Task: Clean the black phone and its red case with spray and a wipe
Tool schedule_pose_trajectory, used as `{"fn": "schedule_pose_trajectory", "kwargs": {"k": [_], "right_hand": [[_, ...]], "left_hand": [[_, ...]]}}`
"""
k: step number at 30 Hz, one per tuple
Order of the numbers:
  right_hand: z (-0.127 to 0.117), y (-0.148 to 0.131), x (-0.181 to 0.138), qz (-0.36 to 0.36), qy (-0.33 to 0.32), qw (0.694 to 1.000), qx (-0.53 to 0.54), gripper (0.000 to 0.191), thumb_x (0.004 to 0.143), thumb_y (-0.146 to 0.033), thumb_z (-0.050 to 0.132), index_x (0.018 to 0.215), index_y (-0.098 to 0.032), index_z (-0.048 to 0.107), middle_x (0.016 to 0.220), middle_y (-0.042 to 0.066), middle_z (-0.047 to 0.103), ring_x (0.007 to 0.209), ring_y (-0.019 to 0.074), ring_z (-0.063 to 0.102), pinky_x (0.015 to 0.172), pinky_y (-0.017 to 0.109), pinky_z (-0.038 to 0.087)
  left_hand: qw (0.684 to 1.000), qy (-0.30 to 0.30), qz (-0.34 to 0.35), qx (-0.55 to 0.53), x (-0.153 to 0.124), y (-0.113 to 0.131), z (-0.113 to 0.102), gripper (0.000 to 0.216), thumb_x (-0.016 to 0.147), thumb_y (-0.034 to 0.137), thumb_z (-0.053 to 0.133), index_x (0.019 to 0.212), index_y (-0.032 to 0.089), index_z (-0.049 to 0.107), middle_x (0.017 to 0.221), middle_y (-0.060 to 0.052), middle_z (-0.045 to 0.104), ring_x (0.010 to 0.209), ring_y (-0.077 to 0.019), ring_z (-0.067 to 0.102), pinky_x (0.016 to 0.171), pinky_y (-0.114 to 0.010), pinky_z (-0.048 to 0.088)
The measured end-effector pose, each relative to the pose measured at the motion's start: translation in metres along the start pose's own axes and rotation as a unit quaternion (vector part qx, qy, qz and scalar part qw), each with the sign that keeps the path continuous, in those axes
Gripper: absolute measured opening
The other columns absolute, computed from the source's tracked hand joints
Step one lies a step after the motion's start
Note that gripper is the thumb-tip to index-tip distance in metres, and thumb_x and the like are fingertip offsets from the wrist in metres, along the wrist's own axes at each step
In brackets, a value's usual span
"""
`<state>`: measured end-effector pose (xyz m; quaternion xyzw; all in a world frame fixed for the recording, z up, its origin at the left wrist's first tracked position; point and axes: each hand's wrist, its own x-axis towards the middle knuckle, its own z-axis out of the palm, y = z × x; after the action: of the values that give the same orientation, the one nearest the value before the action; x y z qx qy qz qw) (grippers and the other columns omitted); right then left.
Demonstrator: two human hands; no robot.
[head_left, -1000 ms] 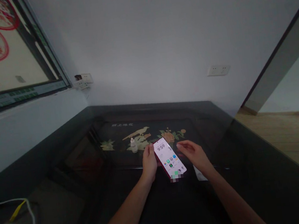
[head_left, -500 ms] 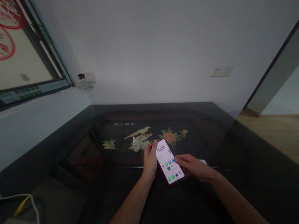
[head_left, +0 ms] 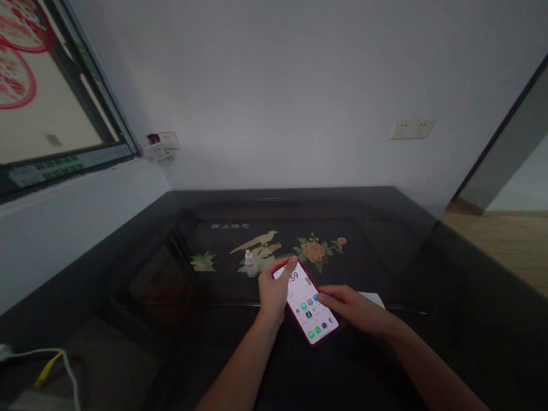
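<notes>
our l hand [head_left: 271, 291] has its grip closed on the phone [head_left: 310, 323] at top l, thumb across the lit screen & hiding part of the clock. our r hand [head_left: 357, 308] is at the phone's r edge, thumb tip over the screen; we can't tell if that grip is closed, fingers partly hidden. we've the phone slantwise over the tabletop [head_left: 468, 342], approx mid-view. bottle [head_left: 250, 265] stands just beyond our l hand; white paper [head_left: 374, 299] is partly behind our r hand.
</notes>
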<state>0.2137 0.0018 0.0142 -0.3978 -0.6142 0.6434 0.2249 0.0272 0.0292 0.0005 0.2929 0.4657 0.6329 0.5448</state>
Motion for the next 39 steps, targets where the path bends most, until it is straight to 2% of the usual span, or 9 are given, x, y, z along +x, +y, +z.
{"fn": "schedule_pose_trajectory", "kwargs": {"k": [6, 10, 13, 16, 21, 27, 30, 34, 39], "right_hand": [[-0.004, 0.002, -0.007, 0.061, -0.048, 0.990, 0.120, 0.060, 0.090, -0.052, 0.071, 0.141, -0.024, 0.055, 0.121, 0.011, 0.073, 0.106, 0.0264, 0.071, 0.085, 0.041, 0.061], [-0.009, -0.001, -0.013, 0.050, -0.135, 0.978, 0.154, 0.074, 0.084, -0.035, 0.082, 0.147, -0.024, 0.046, 0.134, 0.014, 0.067, 0.120, 0.0290, 0.067, 0.098, 0.045, 0.058], [-0.010, -0.001, -0.015, 0.054, -0.150, 0.974, 0.160, 0.078, 0.081, -0.031, 0.084, 0.148, -0.025, 0.044, 0.136, 0.013, 0.066, 0.123, 0.0289, 0.065, 0.104, 0.046, 0.054], [-0.009, 0.000, -0.014, 0.053, -0.134, 0.977, 0.158, 0.077, 0.080, -0.032, 0.084, 0.146, -0.023, 0.046, 0.134, 0.013, 0.067, 0.122, 0.0288, 0.066, 0.104, 0.047, 0.054], [-0.007, 0.004, -0.011, 0.038, -0.094, 0.985, 0.143, 0.063, 0.085, -0.034, 0.079, 0.140, -0.022, 0.052, 0.130, 0.013, 0.069, 0.117, 0.0279, 0.069, 0.100, 0.047, 0.057], [-0.005, 0.006, -0.008, 0.029, -0.078, 0.987, 0.139, 0.059, 0.086, -0.036, 0.079, 0.137, -0.021, 0.054, 0.121, 0.011, 0.072, 0.111, 0.0259, 0.071, 0.099, 0.046, 0.057], [-0.001, 0.006, -0.006, 0.035, -0.084, 0.986, 0.139, 0.057, 0.084, -0.037, 0.080, 0.133, -0.020, 0.057, 0.125, 0.011, 0.071, 0.114, 0.0258, 0.070, 0.100, 0.044, 0.056], [0.005, 0.004, -0.003, 0.028, -0.073, 0.988, 0.130, 0.070, 0.076, -0.033, 0.087, 0.138, -0.023, 0.054, 0.133, 0.011, 0.068, 0.118, 0.0276, 0.067, 0.100, 0.045, 0.056], [0.016, 0.001, -0.003, -0.015, -0.016, 0.998, 0.051, 0.079, 0.064, -0.024, 0.093, 0.135, -0.022, 0.057, 0.129, 0.010, 0.070, 0.117, 0.0306, 0.068, 0.105, 0.048, 0.051]], "left_hand": [[1.000, 0.006, 0.022, 0.001, -0.002, 0.006, 0.000, 0.042, 0.061, 0.046, 0.091, 0.087, 0.017, 0.076, 0.068, -0.001, 0.071, 0.054, -0.0139, 0.062, 0.051, -0.023, 0.045], [1.000, -0.007, 0.005, -0.014, 0.000, 0.001, -0.002, 0.045, 0.061, 0.046, 0.091, 0.091, 0.017, 0.074, 0.069, -0.002, 0.071, 0.055, -0.0145, 0.063, 0.052, -0.024, 0.047], [1.000, -0.012, -0.009, -0.023, 0.002, -0.003, -0.002, 0.050, 0.060, 0.047, 0.091, 0.093, 0.016, 0.073, 0.069, -0.002, 0.070, 0.056, -0.0148, 0.063, 0.053, -0.024, 0.047], [0.999, -0.015, -0.025, -0.035, 0.003, -0.005, -0.002, 0.051, 0.060, 0.051, 0.091, 0.090, 0.015, 0.070, 0.064, 0.000, 0.067, 0.053, -0.0137, 0.061, 0.052, -0.023, 0.045], [0.994, -0.001, -0.042, -0.098, 0.005, -0.008, -0.002, 0.047, 0.063, 0.053, 0.088, 0.079, 0.015, 0.065, 0.064, 0.000, 0.067, 0.054, -0.0131, 0.061, 0.055, -0.023, 0.045], [0.987, 0.032, -0.036, -0.151, 0.006, -0.014, -0.002, 0.049, 0.063, 0.050, 0.087, 0.091, 0.014, 0.069, 0.078, -0.004, 0.074, 0.068, -0.0183, 0.069, 0.068, -0.029, 0.053], [0.987, 0.038, -0.020, -0.153, 0.005, -0.013, -0.003, 0.050, 0.064, 0.049, 0.086, 0.096, 0.015, 0.069, 0.079, -0.004, 0.075, 0.071, -0.0200, 0.071, 0.070, -0.030, 0.054], [0.989, 0.028, -0.009, -0.142, 0.004, -0.011, -0.004, 0.048, 0.069, 0.051, 0.081, 0.099, 0.016, 0.068, 0.080, -0.005, 0.075, 0.074, -0.0218, 0.072, 0.072, -0.032, 0.054], [0.991, 0.044, 0.012, -0.127, 0.005, -0.011, -0.002, 0.047, 0.070, 0.055, 0.079, 0.095, 0.016, 0.069, 0.082, -0.004, 0.074, 0.075, -0.0206, 0.071, 0.075, -0.032, 0.054]]}}
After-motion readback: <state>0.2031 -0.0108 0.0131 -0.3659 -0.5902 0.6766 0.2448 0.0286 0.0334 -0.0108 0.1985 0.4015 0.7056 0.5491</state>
